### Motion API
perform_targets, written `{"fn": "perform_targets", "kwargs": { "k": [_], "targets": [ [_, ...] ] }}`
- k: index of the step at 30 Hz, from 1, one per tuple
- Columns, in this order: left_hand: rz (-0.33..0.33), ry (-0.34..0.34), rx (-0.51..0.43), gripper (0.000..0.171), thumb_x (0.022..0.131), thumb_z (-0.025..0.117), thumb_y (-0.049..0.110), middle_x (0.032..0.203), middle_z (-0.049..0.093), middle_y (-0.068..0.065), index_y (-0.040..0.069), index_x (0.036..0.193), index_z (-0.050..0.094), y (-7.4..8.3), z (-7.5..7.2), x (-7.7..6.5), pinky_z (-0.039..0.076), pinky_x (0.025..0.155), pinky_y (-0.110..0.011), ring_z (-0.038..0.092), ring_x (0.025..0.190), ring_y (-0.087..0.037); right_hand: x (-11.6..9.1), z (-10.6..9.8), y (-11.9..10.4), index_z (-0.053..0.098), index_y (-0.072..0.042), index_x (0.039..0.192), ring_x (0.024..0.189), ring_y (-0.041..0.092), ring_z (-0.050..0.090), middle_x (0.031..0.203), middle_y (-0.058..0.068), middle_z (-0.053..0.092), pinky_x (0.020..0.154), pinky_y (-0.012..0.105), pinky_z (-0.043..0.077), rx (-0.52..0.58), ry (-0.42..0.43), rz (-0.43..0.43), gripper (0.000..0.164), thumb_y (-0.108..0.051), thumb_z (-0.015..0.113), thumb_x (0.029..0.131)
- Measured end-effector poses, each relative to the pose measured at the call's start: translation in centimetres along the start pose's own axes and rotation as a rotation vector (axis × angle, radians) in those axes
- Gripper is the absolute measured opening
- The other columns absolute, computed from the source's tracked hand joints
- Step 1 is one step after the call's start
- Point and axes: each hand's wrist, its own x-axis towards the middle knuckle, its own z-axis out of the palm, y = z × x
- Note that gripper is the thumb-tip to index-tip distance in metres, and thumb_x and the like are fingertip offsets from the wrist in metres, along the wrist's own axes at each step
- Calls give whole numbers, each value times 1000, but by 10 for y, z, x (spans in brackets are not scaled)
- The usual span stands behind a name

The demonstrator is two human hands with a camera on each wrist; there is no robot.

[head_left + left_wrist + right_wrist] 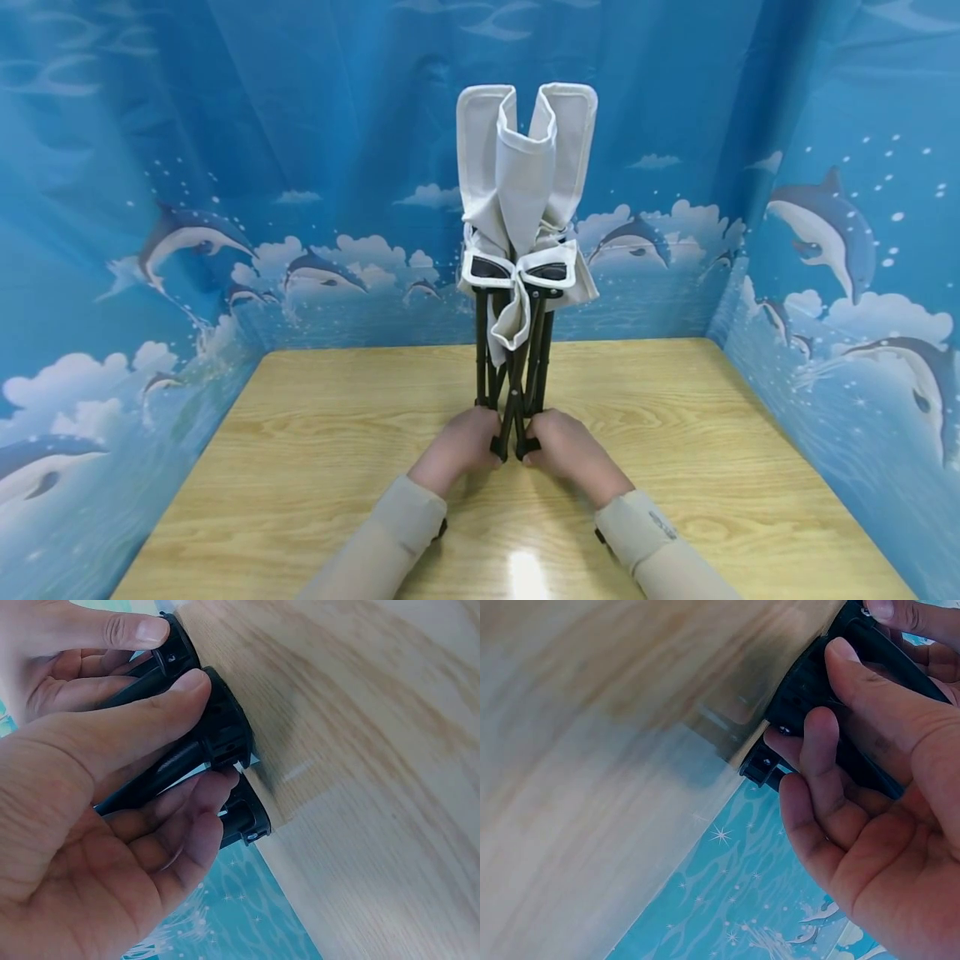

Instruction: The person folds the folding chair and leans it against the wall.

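Observation:
A folded camp chair (525, 179) stands upright near the middle of the table in the head view, its pale fabric bunched at the top. Below the fabric, its black legs (514, 392) are drawn close together and cross near the bottom. At the chair's base, my left hand (468, 440) grips the lower end of a front leg. My right hand (566, 443) does the same on the other front leg, close beside it. In the left wrist view, thumb and fingers curl round a black plastic foot (225, 724). A similar foot (799, 690) is pinched in the right wrist view.
The wood-grain table (337, 467) extends around the chair on both sides. Behind it hangs a blue curtain (337, 150) printed with dolphins and clouds, which also lines the left and right sides. Light glares on the tabletop between the forearms.

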Motion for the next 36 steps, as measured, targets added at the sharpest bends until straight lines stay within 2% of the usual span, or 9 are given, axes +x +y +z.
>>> {"fn": "perform_targets", "kwargs": {
  "k": [7, 22, 30, 36],
  "targets": [
    [-24, -4, -23, 23, 75, 93, 7, 85, 74, 2, 16, 80, 73, 0, -1, 2, 57, 74, -31, 64, 73, -10, 3, 1, 2, 79, -13, 80, 82, 20, 69, 88, 0, 76, 83, 45, 60, -14, 11, 9, 14, -16, 93, 79],
    [-14, 4, -53, 21, 76, 92, 5, 81, 73, 3, 14, 81, 74, -2, -2, 6, 54, 69, -30, 60, 68, -10, 8, 1, 5, 77, -14, 73, 75, 18, 67, 81, -1, 75, 76, 42, 59, -26, 28, -22, 17, -12, 92, 79],
    [-18, 17, -43, 22, 76, 91, 4, 79, 70, 4, 15, 78, 71, -4, 1, 9, 52, 69, -31, 58, 68, -11, 10, 0, 5, 78, -12, 76, 77, 20, 68, 85, 2, 76, 77, 44, 59, -10, 23, -13, 15, -12, 92, 79],
    [-13, 28, -31, 23, 75, 91, 4, 82, 72, 2, 14, 80, 71, -3, -1, 10, 54, 71, -32, 60, 71, -12, 12, 0, 7, 78, -13, 77, 76, 18, 68, 83, -1, 75, 78, 43, 59, -2, 19, 7, 14, -14, 92, 80]
  ]
}}
